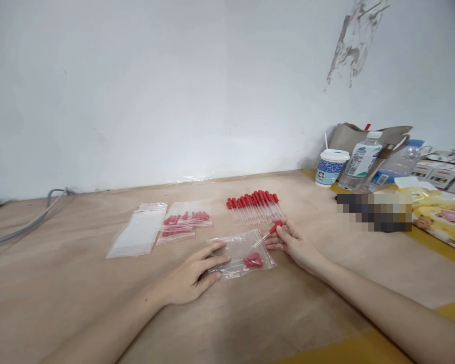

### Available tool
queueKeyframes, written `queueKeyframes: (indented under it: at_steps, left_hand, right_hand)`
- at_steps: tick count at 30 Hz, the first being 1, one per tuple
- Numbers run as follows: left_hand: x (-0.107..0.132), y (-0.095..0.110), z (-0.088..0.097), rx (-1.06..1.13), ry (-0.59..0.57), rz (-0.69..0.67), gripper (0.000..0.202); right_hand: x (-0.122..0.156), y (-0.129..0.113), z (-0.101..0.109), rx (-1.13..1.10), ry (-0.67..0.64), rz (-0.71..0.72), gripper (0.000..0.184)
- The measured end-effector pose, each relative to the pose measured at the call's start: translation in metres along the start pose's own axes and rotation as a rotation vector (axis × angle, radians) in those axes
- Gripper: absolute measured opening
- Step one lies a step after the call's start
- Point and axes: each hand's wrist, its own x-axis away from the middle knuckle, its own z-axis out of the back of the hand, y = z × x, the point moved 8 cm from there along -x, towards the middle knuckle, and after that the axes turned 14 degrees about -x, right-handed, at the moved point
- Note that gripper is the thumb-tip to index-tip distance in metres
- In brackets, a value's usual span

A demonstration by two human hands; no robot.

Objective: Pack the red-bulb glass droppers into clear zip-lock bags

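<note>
My left hand (197, 270) lies with its fingers apart on the closed end of a clear zip bag (233, 242). Inside that bag are red-bulbed droppers (254, 261), their thin glass stems pointing left. At the bag's right, red-edged mouth, my right hand (288, 240) pinches another dropper (275, 227) by its red bulb. Its glass stem reaches left into the bag. Just behind lies a row of several loose droppers (256, 202), bulbs away from me. Left of them rest filled zip bags (178, 230) with red bulbs showing, and a stack of flat zip bags (140, 232).
Along the right side stand a paper cup with a straw (331, 167), a water bottle (360, 162), another bottle (402, 162) and white boxes (442, 174). A yellow pack (443, 227) lies nearer. A grey cable (30, 230) runs along the left, and a wall closes the back.
</note>
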Motion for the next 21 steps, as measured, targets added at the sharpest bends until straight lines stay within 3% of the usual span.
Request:
queueKeyframes:
  at_steps: [6,8,12,17,21]
  left_hand:
    - [0.000,0.000,0.002,-0.010,0.014,0.021,0.042]
    - [0.000,0.001,0.003,-0.026,0.013,0.019,0.045]
    - [-0.001,0.000,0.003,-0.040,-0.002,0.026,0.047]
    - [-0.002,0.001,0.003,-0.032,-0.003,0.018,0.049]
    - [-0.003,0.002,0.004,-0.035,-0.004,0.020,0.048]
  right_hand:
    - [0.007,-0.022,0.000,0.662,-0.266,0.134,0.028]
    - [0.010,-0.027,-0.007,0.773,-0.340,0.230,0.024]
    - [0.009,-0.018,-0.021,0.777,-0.403,0.303,0.020]
    - [-0.003,0.002,-0.016,0.616,-0.242,0.171,0.025]
    - [0.004,-0.007,-0.027,0.749,-0.334,0.320,0.021]
